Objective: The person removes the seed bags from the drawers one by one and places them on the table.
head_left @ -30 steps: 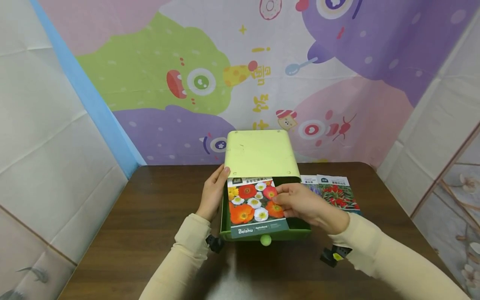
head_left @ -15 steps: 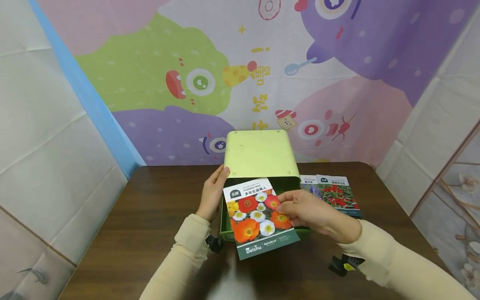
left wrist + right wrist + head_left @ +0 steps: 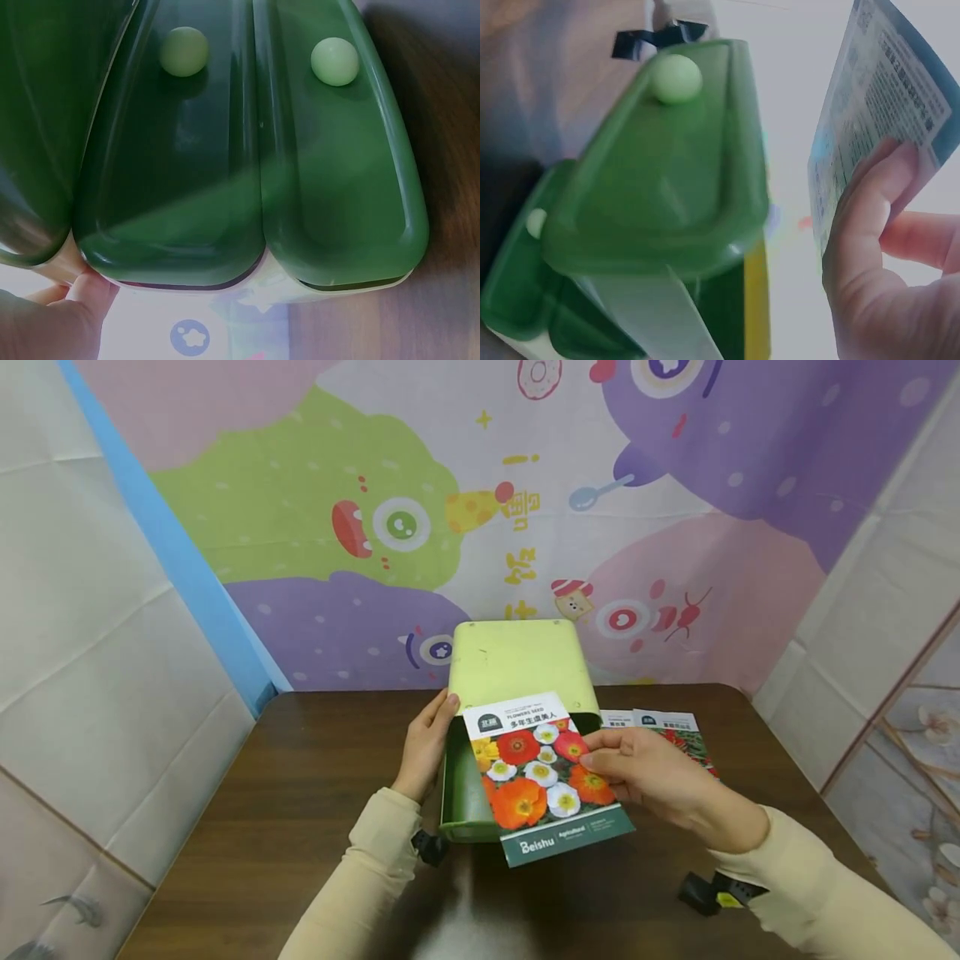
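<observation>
My right hand [image 3: 667,777] pinches a flower seed packet [image 3: 543,777] by its right edge, with red, orange and white poppies on its front. In the right wrist view the packet's printed back [image 3: 889,94] faces the camera. The packet overlaps a pale green drawer box [image 3: 517,664], whose top drawer [image 3: 468,802] is pulled out. My left hand [image 3: 427,743] rests against the box's left side, its thumb near the front upper corner. In the left wrist view two lower drawers [image 3: 180,165] with round knobs [image 3: 335,61] are pushed in.
Two more seed packets lie on the table right of the box, one with red flowers [image 3: 682,747], the other [image 3: 617,718] mostly hidden. The brown table [image 3: 300,827] ends at a cartoon-printed backdrop [image 3: 360,635], with pale panels [image 3: 97,610] at both sides.
My right hand has lifted the poppy packet out of the open drawer, first toward me and then to the right. The left hand and the box have stayed put.
</observation>
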Action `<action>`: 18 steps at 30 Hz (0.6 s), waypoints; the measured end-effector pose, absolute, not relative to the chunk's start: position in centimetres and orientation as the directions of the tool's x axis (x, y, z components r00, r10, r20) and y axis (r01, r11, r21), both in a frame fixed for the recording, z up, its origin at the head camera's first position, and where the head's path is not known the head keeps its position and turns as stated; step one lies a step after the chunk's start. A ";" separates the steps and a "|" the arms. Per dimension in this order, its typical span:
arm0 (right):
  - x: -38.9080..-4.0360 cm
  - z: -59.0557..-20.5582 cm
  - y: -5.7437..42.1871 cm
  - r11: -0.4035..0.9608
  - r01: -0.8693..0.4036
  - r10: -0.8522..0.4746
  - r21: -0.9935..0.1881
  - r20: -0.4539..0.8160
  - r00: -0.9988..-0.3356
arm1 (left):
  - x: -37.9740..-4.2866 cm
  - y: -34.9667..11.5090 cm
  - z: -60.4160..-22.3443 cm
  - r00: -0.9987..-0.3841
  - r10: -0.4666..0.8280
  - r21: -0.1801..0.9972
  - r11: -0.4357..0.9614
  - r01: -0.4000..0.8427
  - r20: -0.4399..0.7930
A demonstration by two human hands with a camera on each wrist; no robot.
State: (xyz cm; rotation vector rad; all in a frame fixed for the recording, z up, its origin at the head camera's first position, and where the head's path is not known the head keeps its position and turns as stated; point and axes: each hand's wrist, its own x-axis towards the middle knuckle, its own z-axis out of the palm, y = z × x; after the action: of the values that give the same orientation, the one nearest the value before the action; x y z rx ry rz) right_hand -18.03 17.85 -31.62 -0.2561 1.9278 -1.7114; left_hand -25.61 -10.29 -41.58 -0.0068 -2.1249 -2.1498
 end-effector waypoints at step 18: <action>-21.1 -29.9 25.2 -0.047 0.222 -0.106 -0.974 -0.216 -0.971 | -25.4 -10.4 -41.7 -0.995 -0.055 0.996 0.036 0.081 0.083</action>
State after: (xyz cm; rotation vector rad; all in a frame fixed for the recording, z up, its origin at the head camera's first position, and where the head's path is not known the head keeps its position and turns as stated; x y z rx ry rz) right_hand -21.06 25.24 -29.91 0.1250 1.9978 -2.1182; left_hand -25.42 -10.44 -41.67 -0.0272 -2.1884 -2.1148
